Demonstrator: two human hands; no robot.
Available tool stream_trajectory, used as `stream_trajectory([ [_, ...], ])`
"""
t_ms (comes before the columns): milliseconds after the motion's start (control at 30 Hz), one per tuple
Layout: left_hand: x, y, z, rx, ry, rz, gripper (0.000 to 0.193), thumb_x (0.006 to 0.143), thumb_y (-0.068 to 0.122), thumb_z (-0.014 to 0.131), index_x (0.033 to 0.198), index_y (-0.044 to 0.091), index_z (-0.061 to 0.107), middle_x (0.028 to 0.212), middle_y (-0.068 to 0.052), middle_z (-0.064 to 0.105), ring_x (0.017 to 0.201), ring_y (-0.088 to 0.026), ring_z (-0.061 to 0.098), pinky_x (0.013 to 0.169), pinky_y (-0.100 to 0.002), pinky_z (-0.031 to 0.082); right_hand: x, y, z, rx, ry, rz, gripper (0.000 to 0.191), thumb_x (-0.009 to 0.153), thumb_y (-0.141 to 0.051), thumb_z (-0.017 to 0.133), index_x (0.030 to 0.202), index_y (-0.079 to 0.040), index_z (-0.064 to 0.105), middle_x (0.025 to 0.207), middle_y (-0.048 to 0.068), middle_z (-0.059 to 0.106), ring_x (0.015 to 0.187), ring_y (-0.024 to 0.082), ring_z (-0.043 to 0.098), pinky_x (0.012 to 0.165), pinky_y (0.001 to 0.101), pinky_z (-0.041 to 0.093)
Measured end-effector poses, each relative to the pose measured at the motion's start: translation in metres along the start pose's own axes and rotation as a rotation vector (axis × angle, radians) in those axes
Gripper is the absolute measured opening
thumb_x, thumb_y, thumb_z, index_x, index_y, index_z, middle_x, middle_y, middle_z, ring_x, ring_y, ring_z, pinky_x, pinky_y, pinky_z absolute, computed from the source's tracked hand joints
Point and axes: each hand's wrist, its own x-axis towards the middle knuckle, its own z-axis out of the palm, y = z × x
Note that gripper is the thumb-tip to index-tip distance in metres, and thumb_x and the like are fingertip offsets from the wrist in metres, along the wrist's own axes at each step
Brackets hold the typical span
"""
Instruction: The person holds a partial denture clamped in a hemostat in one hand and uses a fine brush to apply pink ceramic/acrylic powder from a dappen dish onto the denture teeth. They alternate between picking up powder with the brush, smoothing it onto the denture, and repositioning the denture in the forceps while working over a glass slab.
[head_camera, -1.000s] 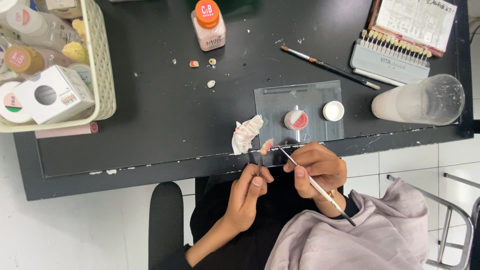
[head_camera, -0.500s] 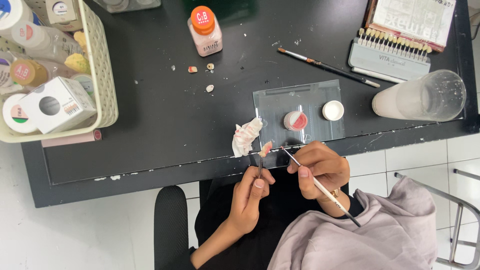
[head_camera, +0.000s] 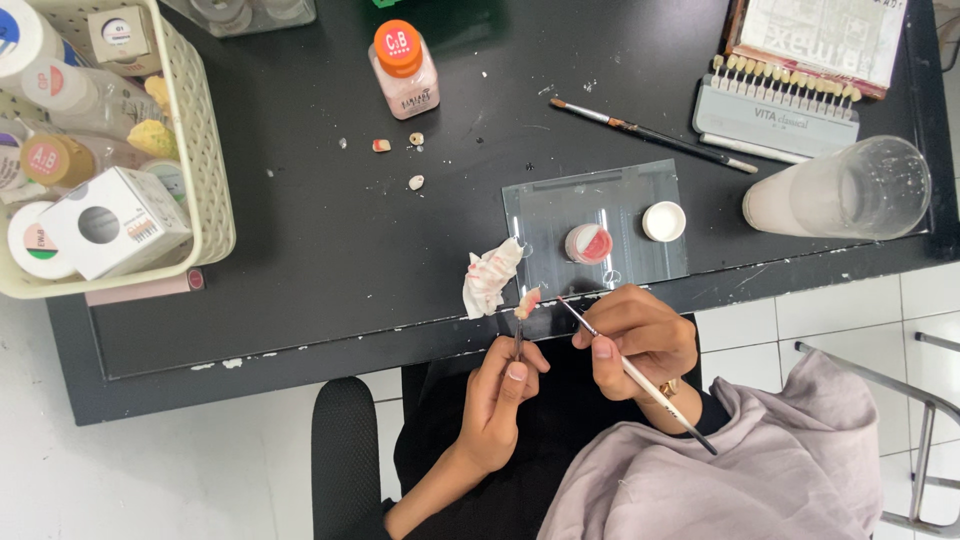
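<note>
My left hand (head_camera: 505, 395) pinches a thin metal holder upright, with a small pinkish tooth piece (head_camera: 527, 301) on its top end, just off the front edge of the black table (head_camera: 300, 250). My right hand (head_camera: 640, 340) grips a fine brush (head_camera: 640, 377) like a pen. Its tip points toward the tooth piece and stops a little short of it. Just above the hands lies a glass slab (head_camera: 600, 200) carrying a pink dab (head_camera: 588, 243) and a small white lid (head_camera: 664, 221). A stained crumpled tissue (head_camera: 490, 277) lies beside the slab.
A cream basket (head_camera: 215, 200) of bottles and boxes stands at the left. An orange-capped bottle (head_camera: 403, 68), three small tooth pieces (head_camera: 416, 182), a second brush (head_camera: 650, 133), a tooth shade guide (head_camera: 775, 105) and a cloudy glass of water (head_camera: 850, 190) lie on the table. A chair frame (head_camera: 930, 440) is at the right.
The view has shifted slightly. Both hands stay at the table edge, with the brush tip still close to the tooth piece.
</note>
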Motion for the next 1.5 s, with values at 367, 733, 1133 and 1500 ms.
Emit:
stream_trajectory([
  [367, 0.000, 0.001, 0.001, -0.064, -0.014, -0.004, 0.036, 0.112, 0.032, 0.042, 0.106, 0.000, 0.056, 0.069, 0.003, 0.039, 0.062, -0.007, 0.034, 0.058, -0.025, 0.029, -0.001, -0.002, -0.001, 0.025, 0.023, 0.055, 0.016, 0.095, -0.003, 0.063, 0.093, -0.007, 0.048, 0.075, 0.011, 0.067, 0.065, 0.017, 0.064, 0.060, 0.0285, 0.052],
  [733, 0.001, 0.000, -0.001, -0.027, -0.019, 0.008, 0.035, 0.113, 0.031, 0.042, 0.108, -0.001, 0.056, 0.068, 0.002, 0.041, 0.062, -0.007, 0.035, 0.058, -0.025, 0.030, 0.000, 0.002, 0.002, 0.051, 0.013, 0.021, 0.022, 0.090, 0.004, 0.067, 0.090, -0.008, 0.049, 0.076, 0.009, 0.068, 0.066, 0.016, 0.065, 0.057, 0.0269, 0.053],
  [1133, 0.002, 0.003, -0.005, 0.010, -0.007, -0.011, 0.034, 0.113, 0.029, 0.044, 0.106, -0.001, 0.057, 0.068, 0.000, 0.046, 0.063, -0.008, 0.038, 0.059, -0.026, 0.034, 0.007, 0.003, -0.001, -0.037, -0.093, -0.067, 0.026, 0.081, 0.002, 0.073, 0.093, -0.008, 0.054, 0.083, 0.009, 0.070, 0.068, 0.018, 0.070, 0.057, 0.0268, 0.056],
  [1500, 0.002, 0.002, -0.006, 0.035, -0.014, 0.010, 0.036, 0.113, 0.031, 0.044, 0.107, -0.002, 0.057, 0.069, 0.001, 0.044, 0.063, -0.008, 0.037, 0.059, -0.026, 0.033, 0.004, 0.005, -0.003, -0.023, -0.101, -0.067, 0.030, 0.079, 0.005, 0.075, 0.094, -0.009, 0.054, 0.082, 0.009, 0.068, 0.066, 0.018, 0.068, 0.056, 0.0267, 0.055],
])
